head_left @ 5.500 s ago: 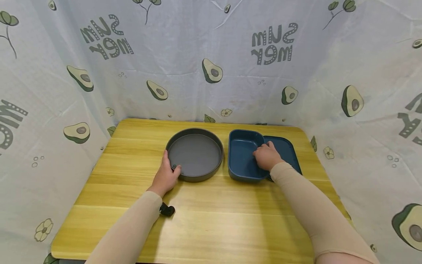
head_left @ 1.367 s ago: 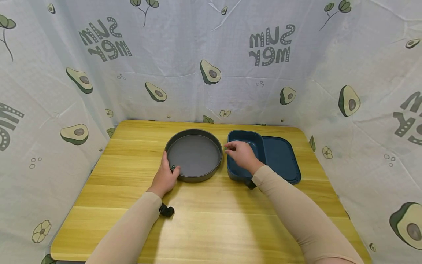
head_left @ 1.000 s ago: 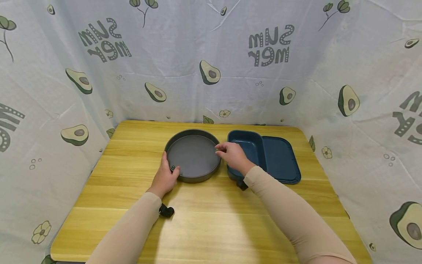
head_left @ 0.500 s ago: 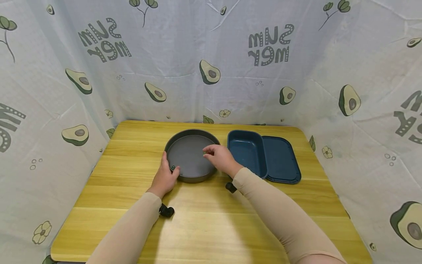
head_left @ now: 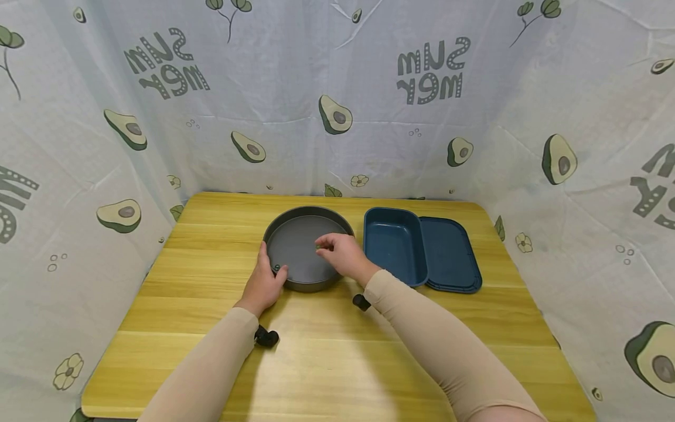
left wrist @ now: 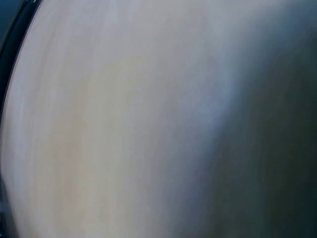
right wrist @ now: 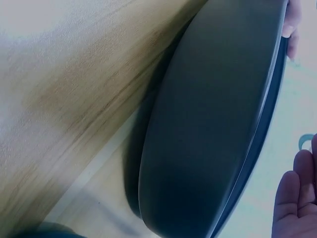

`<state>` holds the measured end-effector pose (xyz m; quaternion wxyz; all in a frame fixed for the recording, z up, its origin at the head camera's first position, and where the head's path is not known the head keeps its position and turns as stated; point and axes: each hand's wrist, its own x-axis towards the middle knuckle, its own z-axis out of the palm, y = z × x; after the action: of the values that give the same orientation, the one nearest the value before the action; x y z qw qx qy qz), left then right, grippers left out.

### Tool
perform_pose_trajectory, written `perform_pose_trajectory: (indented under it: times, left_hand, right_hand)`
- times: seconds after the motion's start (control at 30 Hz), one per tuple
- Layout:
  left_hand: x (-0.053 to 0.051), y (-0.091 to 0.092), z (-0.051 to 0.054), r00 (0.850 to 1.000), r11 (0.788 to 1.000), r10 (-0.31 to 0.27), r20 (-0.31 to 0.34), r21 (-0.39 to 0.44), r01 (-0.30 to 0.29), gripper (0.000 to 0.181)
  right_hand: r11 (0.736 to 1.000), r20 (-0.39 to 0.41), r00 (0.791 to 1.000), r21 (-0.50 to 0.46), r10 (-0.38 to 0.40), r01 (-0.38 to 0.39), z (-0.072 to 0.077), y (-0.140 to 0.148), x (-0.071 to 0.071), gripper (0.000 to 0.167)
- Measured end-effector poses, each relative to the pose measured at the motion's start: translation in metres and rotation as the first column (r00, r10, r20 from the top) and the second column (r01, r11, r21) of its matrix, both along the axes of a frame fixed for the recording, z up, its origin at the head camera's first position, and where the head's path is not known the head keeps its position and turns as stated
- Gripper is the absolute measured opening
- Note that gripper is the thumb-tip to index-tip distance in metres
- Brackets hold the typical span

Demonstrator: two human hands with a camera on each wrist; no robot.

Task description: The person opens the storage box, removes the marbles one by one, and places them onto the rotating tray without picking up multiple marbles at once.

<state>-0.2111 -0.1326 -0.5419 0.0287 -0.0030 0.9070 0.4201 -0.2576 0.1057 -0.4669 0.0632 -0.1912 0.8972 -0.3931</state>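
A round dark grey cake pan (head_left: 303, 269) stands on the table, gripped at its near left rim by my left hand (head_left: 262, 285), thumb over the inner side. Beside that thumb, a small green glass marble (head_left: 277, 267) lies inside the pan. Over the pan's right half, my right hand (head_left: 345, 256) pinches a tiny greenish thing, apparently another marble (head_left: 317, 247), mostly hidden by the fingertips. The right wrist view has the pan's outer wall (right wrist: 208, 109) and my right fingers (right wrist: 287, 196) beyond its rim. The left wrist view is too blurred to make much out.
Right of the pan sits a deep blue rectangular box (head_left: 392, 240) without its lid. A flat blue lid (head_left: 452, 258) lies against its right side. Black camera mounts stick out from both wrists above the wooden table (head_left: 316, 363). A patterned curtain (head_left: 295, 88) surrounds the back and sides.
My right hand has come out of the blue box and travelled left, across the rim, to over the pan, pinching the tiny greenish thing. My left hand has stayed on the pan.
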Motion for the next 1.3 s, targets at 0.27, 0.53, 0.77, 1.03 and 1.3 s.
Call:
perform_pose_trajectory:
  times: [0.27,0.53,0.77,1.03,1.3]
  left_hand:
    - [0.000,0.001,-0.001,1.000,1.000,-0.002,-0.001,0.002,0.002,0.095]
    - [0.001,0.001,-0.001,1.000,1.000,0.000,-0.002,0.014,0.000,0.095]
    - [-0.001,-0.001,-0.002,1.000,1.000,-0.002,0.007,0.008,0.002,0.094]
    - [-0.002,-0.002,0.000,1.000,1.000,-0.001,0.007,0.006,0.001,0.095]
    - [-0.002,-0.001,0.001,1.000,1.000,-0.006,0.019,0.010,0.006,0.095]
  right_hand:
    - [1.000,0.027,1.000,-0.019,-0.001,0.001,0.001,-0.004,0.003,0.030]
    - [1.000,0.051,0.999,-0.014,0.005,-0.004,0.007,0.005,0.003,0.032]
    - [0.995,0.081,0.995,0.093,-0.050,0.042,0.021,0.054,-0.008,0.036]
    - [0.900,0.180,0.983,0.422,0.028,-0.103,0.014,0.123,-0.012,0.036]
    - [0.742,0.275,0.953,0.610,0.129,-0.276,0.004,0.151,-0.008,0.024]
